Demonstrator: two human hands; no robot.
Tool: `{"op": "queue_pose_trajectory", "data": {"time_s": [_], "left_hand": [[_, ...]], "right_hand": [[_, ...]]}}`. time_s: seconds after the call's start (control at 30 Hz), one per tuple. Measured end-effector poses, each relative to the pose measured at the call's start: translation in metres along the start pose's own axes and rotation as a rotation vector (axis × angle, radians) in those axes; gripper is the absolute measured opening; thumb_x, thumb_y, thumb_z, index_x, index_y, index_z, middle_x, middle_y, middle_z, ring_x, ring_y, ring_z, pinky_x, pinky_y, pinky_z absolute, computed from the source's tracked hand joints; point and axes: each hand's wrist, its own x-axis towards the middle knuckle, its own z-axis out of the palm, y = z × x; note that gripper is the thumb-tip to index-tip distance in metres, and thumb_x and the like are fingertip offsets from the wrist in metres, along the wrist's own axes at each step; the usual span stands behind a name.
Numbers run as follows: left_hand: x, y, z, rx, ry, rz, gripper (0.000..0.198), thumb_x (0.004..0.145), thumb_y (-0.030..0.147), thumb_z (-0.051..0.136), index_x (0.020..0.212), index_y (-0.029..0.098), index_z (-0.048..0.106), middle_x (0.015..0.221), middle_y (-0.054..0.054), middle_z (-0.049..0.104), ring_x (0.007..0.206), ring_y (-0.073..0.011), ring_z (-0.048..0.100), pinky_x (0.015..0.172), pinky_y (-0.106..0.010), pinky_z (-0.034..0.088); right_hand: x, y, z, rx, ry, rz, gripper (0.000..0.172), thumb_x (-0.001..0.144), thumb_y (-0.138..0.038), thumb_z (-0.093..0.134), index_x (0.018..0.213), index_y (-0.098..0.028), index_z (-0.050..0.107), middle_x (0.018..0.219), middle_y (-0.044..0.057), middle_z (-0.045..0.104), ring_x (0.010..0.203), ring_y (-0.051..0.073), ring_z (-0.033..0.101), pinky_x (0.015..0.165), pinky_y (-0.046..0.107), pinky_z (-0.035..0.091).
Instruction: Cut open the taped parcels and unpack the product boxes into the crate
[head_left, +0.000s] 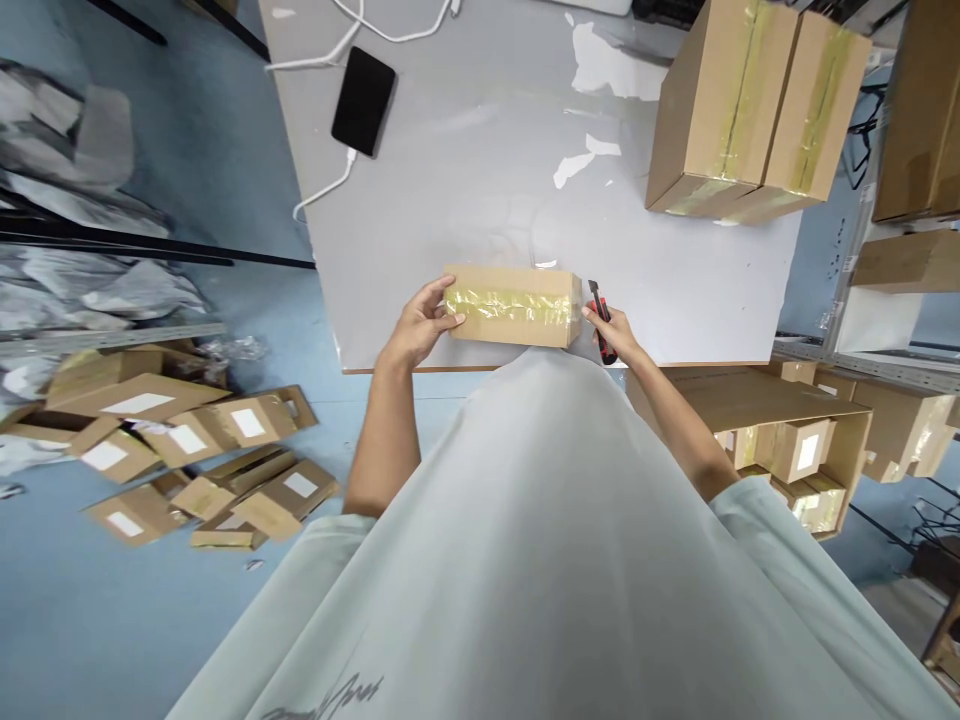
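A small cardboard box (512,306), sealed with shiny yellowish tape, lies at the front edge of the grey table (450,190), close to my body. My left hand (421,322) grips the box's left end, thumb on the near part and fingers at the far corner. At the right end, my right hand (613,330) is closed round a red and black box cutter (602,325), whose tip points away from me. The thumb and fingertips of that hand are close to the box; whether they touch it is hard to tell.
Two taped boxes (739,110) stand at the table's back right. A black phone (364,102) with a white cable lies at the back left. Several opened boxes (202,440) are heaped on the floor at left. A large carton (750,400) holding smaller boxes stands at right.
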Motion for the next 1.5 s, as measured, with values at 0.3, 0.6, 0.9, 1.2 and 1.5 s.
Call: {"op": "queue_pose_trajectory", "data": {"time_s": [0.3,0.6,0.9,1.2,1.5], "left_hand": [[-0.003,-0.009,-0.026,0.101,0.238,0.003,0.073,0.07,0.028,0.086,0.142,0.027,0.077,0.148,-0.011,0.073,0.124,-0.0293,0.074,0.112,-0.05,0.067],[0.034,-0.041,0.067,-0.007,-0.015,-0.087,0.109,0.075,0.022,0.081,0.178,0.025,0.044,0.127,-0.011,0.076,0.096,-0.0181,0.077,0.097,-0.039,0.067],[0.024,0.014,0.089,0.147,0.048,0.117,0.057,0.099,0.045,0.073,0.151,0.022,0.073,0.156,-0.018,0.071,0.129,-0.0284,0.076,0.113,-0.046,0.063],[0.01,0.121,0.068,0.169,-0.065,0.255,0.021,0.09,0.031,0.084,0.108,0.022,0.085,0.119,-0.007,0.084,0.114,-0.0272,0.081,0.106,-0.044,0.07],[0.016,0.109,0.064,0.126,-0.111,0.28,0.02,0.09,0.023,0.079,0.109,0.021,0.084,0.122,-0.007,0.083,0.11,-0.0243,0.08,0.106,-0.041,0.069]], "right_hand": [[-0.01,-0.014,0.03,0.254,-0.008,0.041,0.057,0.087,-0.046,0.094,0.129,-0.015,0.073,0.089,-0.004,0.073,0.056,0.008,0.056,0.055,0.023,0.049],[-0.039,-0.041,-0.003,-0.167,0.262,-0.236,0.063,0.097,-0.059,0.08,0.145,-0.019,0.073,0.11,0.006,0.073,0.068,0.016,0.066,0.069,0.032,0.062],[-0.048,-0.048,0.017,-0.608,0.463,-0.312,0.042,0.109,-0.044,0.07,0.145,-0.023,0.071,0.131,0.013,0.071,0.119,0.03,0.072,0.113,0.048,0.059],[-0.08,-0.062,0.036,-0.603,0.508,-0.3,0.058,0.117,-0.055,0.053,0.165,-0.022,0.056,0.148,0.021,0.07,0.133,0.033,0.073,0.113,0.049,0.061],[-0.13,-0.103,0.11,-0.738,0.084,-0.283,0.061,0.119,-0.041,0.041,0.179,-0.028,0.049,0.145,0.012,0.083,0.124,0.036,0.082,0.103,0.047,0.065]]}}
